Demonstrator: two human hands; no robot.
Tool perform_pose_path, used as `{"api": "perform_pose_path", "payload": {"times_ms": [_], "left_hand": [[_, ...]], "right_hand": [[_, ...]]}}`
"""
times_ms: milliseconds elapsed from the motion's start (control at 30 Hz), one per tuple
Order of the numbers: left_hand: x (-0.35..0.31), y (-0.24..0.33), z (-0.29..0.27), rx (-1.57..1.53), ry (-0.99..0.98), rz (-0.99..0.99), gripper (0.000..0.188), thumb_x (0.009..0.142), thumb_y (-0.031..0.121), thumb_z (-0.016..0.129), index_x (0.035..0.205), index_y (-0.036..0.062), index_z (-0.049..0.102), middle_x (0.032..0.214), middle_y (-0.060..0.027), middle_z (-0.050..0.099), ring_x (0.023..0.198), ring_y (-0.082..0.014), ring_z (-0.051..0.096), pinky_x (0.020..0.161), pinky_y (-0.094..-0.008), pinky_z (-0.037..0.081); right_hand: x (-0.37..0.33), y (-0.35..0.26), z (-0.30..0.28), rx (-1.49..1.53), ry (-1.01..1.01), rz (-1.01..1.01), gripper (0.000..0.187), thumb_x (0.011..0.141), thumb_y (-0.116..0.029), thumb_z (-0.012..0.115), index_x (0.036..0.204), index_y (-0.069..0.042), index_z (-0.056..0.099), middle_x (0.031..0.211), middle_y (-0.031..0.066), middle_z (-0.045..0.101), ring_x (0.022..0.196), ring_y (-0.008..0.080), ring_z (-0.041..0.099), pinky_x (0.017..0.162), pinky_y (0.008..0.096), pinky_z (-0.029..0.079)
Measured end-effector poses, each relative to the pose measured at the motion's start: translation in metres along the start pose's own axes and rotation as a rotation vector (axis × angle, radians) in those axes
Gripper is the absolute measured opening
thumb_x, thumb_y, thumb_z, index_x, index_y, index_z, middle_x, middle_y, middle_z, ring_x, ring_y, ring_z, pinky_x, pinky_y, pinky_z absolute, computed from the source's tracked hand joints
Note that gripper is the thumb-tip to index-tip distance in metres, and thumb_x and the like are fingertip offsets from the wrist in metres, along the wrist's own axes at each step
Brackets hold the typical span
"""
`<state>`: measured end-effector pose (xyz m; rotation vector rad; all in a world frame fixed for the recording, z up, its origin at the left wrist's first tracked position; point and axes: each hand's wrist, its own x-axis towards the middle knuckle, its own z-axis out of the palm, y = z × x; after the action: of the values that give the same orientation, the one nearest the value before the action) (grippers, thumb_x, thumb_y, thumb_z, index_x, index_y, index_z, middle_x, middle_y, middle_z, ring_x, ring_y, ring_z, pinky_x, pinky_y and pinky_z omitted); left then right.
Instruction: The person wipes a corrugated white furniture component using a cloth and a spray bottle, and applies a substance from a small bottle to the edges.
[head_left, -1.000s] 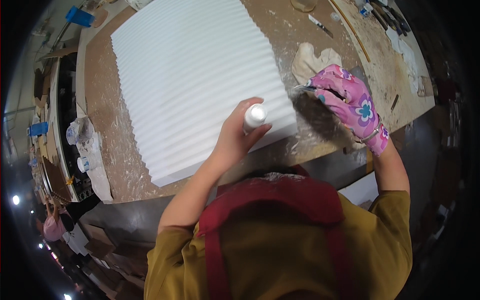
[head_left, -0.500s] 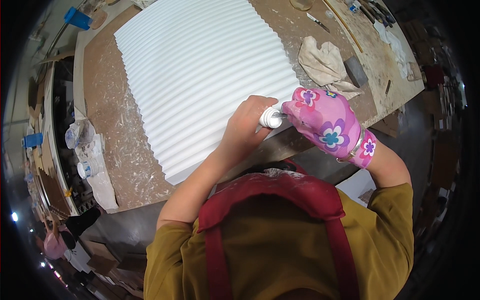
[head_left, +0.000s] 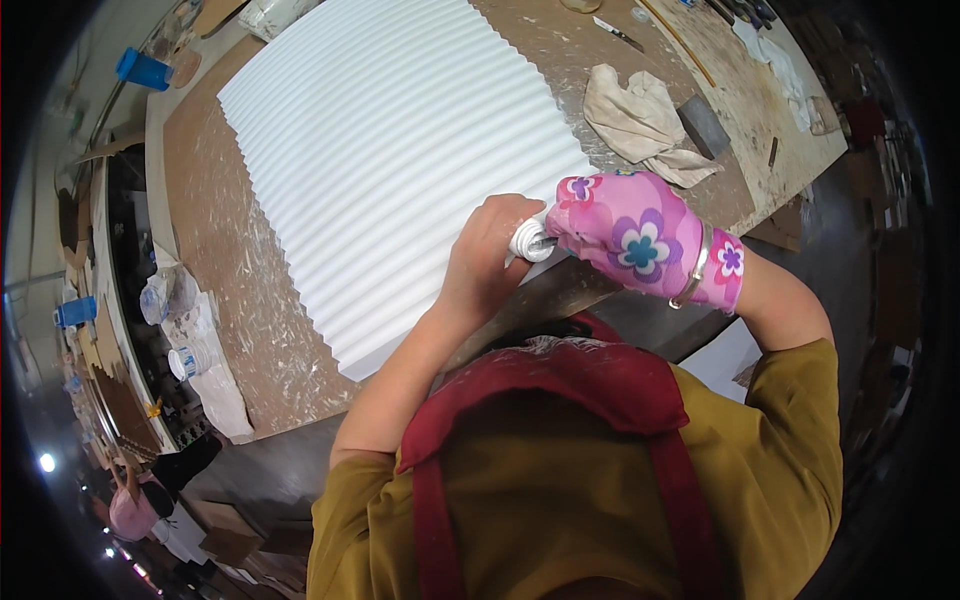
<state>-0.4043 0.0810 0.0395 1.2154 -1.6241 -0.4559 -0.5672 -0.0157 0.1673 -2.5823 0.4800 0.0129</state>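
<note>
My bare left hand (head_left: 482, 255) is wrapped round a small white plastic bottle (head_left: 527, 241) with a threaded neck, its open mouth tipped toward my right hand. My right hand (head_left: 625, 230), in a pink glove with flower print, is closed on a thin metal tool (head_left: 546, 243). The tool's end sits at the bottle's mouth; its kind is mostly hidden by the glove. Both hands are over the near right edge of a large white corrugated panel (head_left: 400, 165), which lies on a brown, paint-marked worktable (head_left: 265, 335).
Right of the panel lie a beige cloth (head_left: 635, 115), a grey block (head_left: 703, 127) and a knife (head_left: 618, 34). A long thin stick (head_left: 680, 45) is farther back. At the left edge are a white jar (head_left: 187, 362) and a blue cup (head_left: 143, 69). Another person (head_left: 133, 512) is far off at lower left.
My right hand has shifted slightly left, and the tool's end is now at the bottle's mouth. The whole view has turned a little; the bottle stays in my left hand.
</note>
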Motion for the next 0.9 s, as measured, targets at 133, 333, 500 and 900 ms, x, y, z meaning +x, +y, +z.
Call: {"api": "perform_pose_path", "payload": {"times_ms": [133,333,500,900], "left_hand": [[-0.001,-0.003,0.003,0.023,0.004,-0.013,0.037,0.069,-0.004,0.065,0.105,0.0035,0.059,0.102,-0.0135,0.061,0.093,-0.0346,0.059,0.079,-0.0408,0.048],[-0.001,-0.004,0.000,0.060,0.061,-0.086,0.038,0.069,-0.002,0.066,0.106,0.0023,0.059,0.104,-0.0161,0.060,0.094,-0.0356,0.058,0.080,-0.0412,0.048],[0.002,-0.004,-0.004,0.132,0.057,-0.064,0.041,0.068,-0.003,0.066,0.108,0.0030,0.059,0.105,-0.0157,0.060,0.094,-0.0349,0.058,0.080,-0.0412,0.048],[-0.002,-0.005,0.000,0.142,0.032,-0.032,0.044,0.067,-0.003,0.065,0.110,0.0049,0.060,0.106,-0.0143,0.059,0.094,-0.0339,0.057,0.079,-0.0410,0.048]], "right_hand": [[0.002,0.013,0.004,0.132,0.032,-0.019,0.008,0.088,-0.012,0.058,0.094,-0.007,0.060,0.085,0.0113,0.058,0.080,0.0330,0.059,0.068,0.0410,0.047],[0.004,0.010,0.002,0.086,0.099,0.007,0.009,0.087,-0.012,0.058,0.095,-0.007,0.059,0.085,0.0109,0.057,0.079,0.0320,0.059,0.067,0.0404,0.048],[0.003,0.001,0.012,-0.320,0.098,-0.020,0.021,0.078,-0.014,0.062,0.097,-0.006,0.057,0.086,0.0101,0.057,0.076,0.0282,0.061,0.062,0.0394,0.050],[0.001,0.011,0.013,0.054,0.081,0.034,0.016,0.080,-0.009,0.062,0.096,-0.008,0.060,0.086,0.0110,0.060,0.082,0.0333,0.061,0.070,0.0412,0.049]]}}
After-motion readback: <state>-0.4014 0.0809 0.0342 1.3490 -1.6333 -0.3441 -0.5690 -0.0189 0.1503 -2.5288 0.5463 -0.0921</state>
